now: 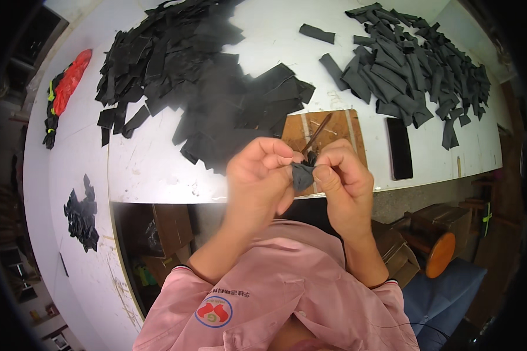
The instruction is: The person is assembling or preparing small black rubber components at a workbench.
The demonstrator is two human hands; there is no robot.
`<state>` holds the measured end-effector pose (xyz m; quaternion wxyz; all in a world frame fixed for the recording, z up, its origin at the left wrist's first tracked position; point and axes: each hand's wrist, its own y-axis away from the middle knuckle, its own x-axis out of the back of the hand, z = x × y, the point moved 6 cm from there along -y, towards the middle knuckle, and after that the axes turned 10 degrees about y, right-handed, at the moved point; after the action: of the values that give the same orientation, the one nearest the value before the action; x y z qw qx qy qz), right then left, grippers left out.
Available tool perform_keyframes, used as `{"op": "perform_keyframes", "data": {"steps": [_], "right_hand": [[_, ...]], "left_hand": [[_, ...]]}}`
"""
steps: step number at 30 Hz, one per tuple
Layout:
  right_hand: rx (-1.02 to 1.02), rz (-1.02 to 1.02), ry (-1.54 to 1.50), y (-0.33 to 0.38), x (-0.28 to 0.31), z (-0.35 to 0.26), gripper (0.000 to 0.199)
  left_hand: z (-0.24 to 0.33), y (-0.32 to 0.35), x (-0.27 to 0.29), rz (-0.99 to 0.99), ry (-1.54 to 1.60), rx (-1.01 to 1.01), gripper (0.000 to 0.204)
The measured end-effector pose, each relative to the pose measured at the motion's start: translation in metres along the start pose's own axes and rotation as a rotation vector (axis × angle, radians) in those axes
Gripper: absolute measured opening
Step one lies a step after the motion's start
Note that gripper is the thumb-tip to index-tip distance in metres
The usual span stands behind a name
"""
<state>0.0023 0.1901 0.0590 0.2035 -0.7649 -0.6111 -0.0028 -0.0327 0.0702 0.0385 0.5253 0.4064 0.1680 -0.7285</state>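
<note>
Close together above the table's front edge, both hands work on one small dark grey fabric piece, which looks folded or bunched. My right hand pinches its right side between thumb and fingers. From the other side, my left hand has curled fingers closed at the piece's upper left edge. Just beyond my fingertips, a wooden board lies on the table. A slim dark pointed rod slants up over the board, its lower end hidden behind the hands.
A large heap of flat black fabric pieces covers the table's left middle. Rolled or tubular dark grey pieces are piled at right, near a black phone. A small black pile and a red bag lie left. Cardboard boxes stand below right.
</note>
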Motion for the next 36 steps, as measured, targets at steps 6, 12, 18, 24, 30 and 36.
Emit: {"op": "perform_keyframes", "data": {"steps": [6, 12, 18, 24, 30, 36], "right_hand": [[0.029, -0.165, -0.19, -0.035, 0.013, -0.048, 0.009], [-0.234, -0.25, -0.398, -0.056, 0.015, -0.014, 0.015], [-0.536, -0.301, -0.625, -0.035, -0.011, 0.086, 0.02], [-0.432, -0.335, -0.496, -0.058, -0.006, 0.054, 0.02], [-0.508, -0.41, -0.552, -0.037, -0.019, 0.105, 0.017], [-0.329, -0.206, -0.277, -0.04, 0.002, 0.091, 0.017]], "left_hand": [[0.018, -0.005, -0.052, -0.566, 0.565, 0.334, 0.031], [0.012, -0.019, -0.073, -0.807, 0.969, 0.532, 0.046], [-0.046, -0.058, 0.012, -0.225, 1.057, 0.585, 0.033], [-0.017, -0.052, -0.031, -0.266, 1.464, 0.591, 0.039], [-0.047, -0.057, 0.025, -0.148, 0.906, 0.514, 0.04], [0.005, -0.047, -0.01, -0.281, -0.742, -0.473, 0.034]]}}
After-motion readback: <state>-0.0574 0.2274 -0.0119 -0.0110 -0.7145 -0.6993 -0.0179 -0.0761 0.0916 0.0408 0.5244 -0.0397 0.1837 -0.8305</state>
